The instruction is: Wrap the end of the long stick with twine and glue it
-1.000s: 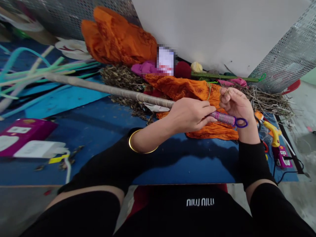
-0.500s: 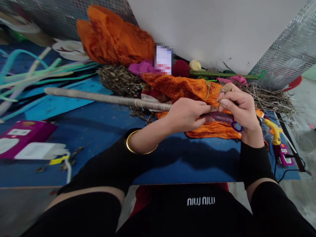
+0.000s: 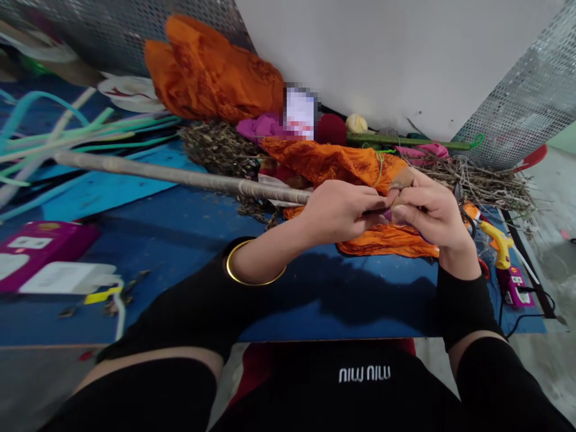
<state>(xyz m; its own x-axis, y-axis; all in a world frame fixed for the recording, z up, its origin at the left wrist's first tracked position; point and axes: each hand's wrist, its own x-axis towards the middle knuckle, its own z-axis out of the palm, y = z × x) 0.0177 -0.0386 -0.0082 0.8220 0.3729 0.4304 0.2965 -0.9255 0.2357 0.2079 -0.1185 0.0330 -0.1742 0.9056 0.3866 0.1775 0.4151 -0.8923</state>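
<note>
A long grey-brown stick [image 3: 180, 175] with ring-like bands slants over the table, its far end pointing left. Its right part lies inside my left hand [image 3: 337, 207], which is closed around it. My right hand [image 3: 427, 207] is closed, thumb and fingers pinching at the stick's purple end [image 3: 387, 215]. Most of that end is hidden by the fingers, and the two hands nearly touch. Orange cloth [image 3: 391, 239] lies beneath the hands. A dark loop-shaped thing [image 3: 470, 225] shows just behind my right hand; I cannot tell what it is.
Dry twigs [image 3: 495, 177] and orange fabric [image 3: 216, 78] line the back beside a white panel [image 3: 382, 54]. Pale green tubes [image 3: 90, 135] are at left, near a purple box [image 3: 45, 249]. A yellow glue gun [image 3: 498, 240] and a purple power strip [image 3: 517, 288] sit at right.
My right hand has turned and closed over the purple wrapped end, hiding it and its blue loop. The stick's far end has shifted left and slightly up; my left hand keeps its hold.
</note>
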